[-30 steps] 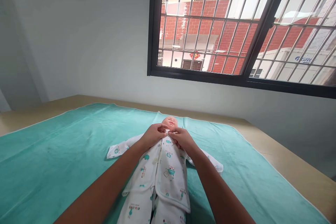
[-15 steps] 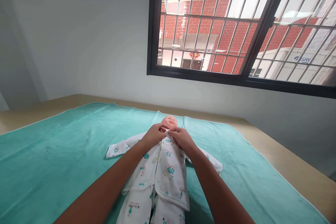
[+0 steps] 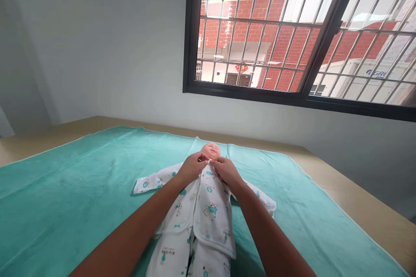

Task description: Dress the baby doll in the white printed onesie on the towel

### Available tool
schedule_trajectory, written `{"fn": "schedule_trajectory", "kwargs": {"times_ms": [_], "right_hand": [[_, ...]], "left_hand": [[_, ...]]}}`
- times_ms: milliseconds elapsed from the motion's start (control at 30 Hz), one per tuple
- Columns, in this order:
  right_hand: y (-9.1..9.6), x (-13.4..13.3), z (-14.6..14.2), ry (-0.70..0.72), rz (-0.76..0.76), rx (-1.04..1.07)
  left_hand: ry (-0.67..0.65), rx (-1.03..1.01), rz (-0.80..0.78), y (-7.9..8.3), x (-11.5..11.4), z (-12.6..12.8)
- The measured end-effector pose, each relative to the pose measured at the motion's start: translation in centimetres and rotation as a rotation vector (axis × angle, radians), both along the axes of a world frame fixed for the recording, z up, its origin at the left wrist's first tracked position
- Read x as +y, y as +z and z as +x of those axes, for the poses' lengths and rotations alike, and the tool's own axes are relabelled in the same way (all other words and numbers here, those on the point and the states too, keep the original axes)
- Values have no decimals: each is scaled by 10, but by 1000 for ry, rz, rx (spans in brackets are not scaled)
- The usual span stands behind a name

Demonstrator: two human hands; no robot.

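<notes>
Doll [image 3: 212,150] on a cloth [image 3: 81,181] over the table [image 3: 357,201], wall [image 3: 113,52] behind, window [image 3: 299,39] in it towards the right.

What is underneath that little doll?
A teal cloth lies under the doll, over a pale wood-coloured surface that shows past its edges. Whatever is directly beneath the doll's white patterned jacket is covered and can't be seen.

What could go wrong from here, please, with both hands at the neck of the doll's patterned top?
The left hand and right hand hide part of the patterned top at the neck, so a misaligned edge there could go unnoticed. Both work close to the doll's head, so a firm tug might jolt it. Any sliding could also bunch the green cloth underneath.
</notes>
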State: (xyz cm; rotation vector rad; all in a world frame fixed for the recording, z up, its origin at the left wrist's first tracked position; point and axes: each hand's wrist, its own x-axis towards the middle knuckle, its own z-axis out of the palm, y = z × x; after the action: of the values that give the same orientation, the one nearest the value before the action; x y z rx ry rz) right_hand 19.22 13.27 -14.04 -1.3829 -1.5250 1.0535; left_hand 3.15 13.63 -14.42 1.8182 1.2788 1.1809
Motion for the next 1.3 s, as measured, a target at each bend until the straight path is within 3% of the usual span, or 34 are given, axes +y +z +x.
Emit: {"fn": "schedule_trajectory", "kwargs": {"times_ms": [267,400,533,933,1100,1300], "right_hand": [[-4,4,1,27,1,9],[-2,2,2,56,21,-2],[-3,2,3,75,46,-38],[-12,9,2,-143,232,-278],[-6,10,15,-35,252,-337],[-2,15,11,74,292,-368]], "left_hand": [[79,-6,69,-8,-5,0],[5,18,143,-19,-7,-8],[-55,36,110,-25,-5,-15],[-72,-24,108,-23,-9,-17],[-87,-36,108,-22,-10,-17],[-71,-23,144,-22,-11,-16]]}}
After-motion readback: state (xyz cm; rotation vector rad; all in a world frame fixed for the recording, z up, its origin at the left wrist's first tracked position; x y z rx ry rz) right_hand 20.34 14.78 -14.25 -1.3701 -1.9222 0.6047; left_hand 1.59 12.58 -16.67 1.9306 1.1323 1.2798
